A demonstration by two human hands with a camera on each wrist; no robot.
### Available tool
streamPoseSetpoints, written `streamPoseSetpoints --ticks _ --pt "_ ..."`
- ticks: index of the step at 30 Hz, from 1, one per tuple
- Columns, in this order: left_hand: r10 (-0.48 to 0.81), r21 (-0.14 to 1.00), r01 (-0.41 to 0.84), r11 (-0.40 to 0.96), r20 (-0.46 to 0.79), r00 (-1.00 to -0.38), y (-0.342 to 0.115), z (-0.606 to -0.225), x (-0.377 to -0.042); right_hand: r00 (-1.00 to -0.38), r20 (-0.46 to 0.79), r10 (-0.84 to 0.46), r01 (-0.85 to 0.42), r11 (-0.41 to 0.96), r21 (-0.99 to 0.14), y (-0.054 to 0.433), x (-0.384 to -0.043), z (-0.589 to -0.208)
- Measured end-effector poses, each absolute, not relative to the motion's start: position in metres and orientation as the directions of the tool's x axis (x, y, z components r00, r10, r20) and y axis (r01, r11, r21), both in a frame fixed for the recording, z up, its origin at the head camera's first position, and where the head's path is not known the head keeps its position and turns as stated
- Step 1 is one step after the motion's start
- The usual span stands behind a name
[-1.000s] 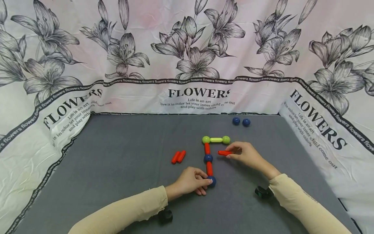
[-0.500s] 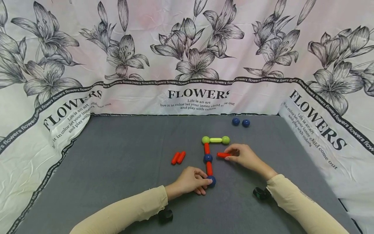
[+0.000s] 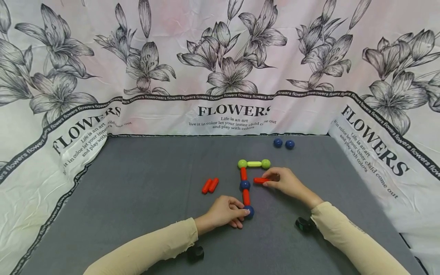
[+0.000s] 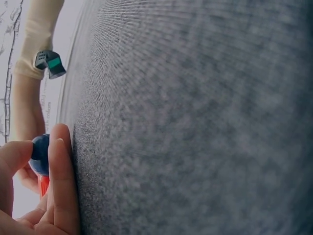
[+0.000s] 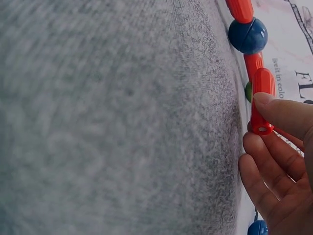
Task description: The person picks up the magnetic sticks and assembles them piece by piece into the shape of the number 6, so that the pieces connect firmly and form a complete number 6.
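On the grey cloth lies a joined chain: a near blue ball, a red rod, a middle blue ball, another red rod and a green ball. From that green ball a yellow-green rod runs right to a second green ball. My left hand pinches the near blue ball between thumb and fingers. Just right of the middle ball, my right hand holds a loose red rod by one end; its free end points at that ball, a small gap apart.
Two loose red rods lie side by side left of the chain. Two blue balls sit near the cloth's far edge. A white flower-printed curtain borders the grey surface at the back and sides.
My right hand has shifted slightly left with the red rod, bringing it nearer the middle blue ball. The left hand stays on the near ball, with hardly any movement.
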State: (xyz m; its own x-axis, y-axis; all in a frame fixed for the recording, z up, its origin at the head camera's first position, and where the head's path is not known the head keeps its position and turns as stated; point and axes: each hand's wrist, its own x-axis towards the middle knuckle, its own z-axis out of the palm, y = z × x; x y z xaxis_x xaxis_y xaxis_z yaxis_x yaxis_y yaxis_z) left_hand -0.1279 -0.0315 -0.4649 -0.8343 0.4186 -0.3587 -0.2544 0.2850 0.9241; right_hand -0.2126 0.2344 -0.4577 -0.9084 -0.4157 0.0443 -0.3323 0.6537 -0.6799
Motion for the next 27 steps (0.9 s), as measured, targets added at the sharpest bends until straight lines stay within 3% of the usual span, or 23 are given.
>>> streamPoseSetpoints --ticks 27 --pt "0.432 0.930 -0.263 0.256 -0.353 -0.830 -0.0318 -0.4646 -0.1281 -0.901 0.057 -0.431 -0.356 0.656 -0.665 0.2249 -0.2190 -0.4551"
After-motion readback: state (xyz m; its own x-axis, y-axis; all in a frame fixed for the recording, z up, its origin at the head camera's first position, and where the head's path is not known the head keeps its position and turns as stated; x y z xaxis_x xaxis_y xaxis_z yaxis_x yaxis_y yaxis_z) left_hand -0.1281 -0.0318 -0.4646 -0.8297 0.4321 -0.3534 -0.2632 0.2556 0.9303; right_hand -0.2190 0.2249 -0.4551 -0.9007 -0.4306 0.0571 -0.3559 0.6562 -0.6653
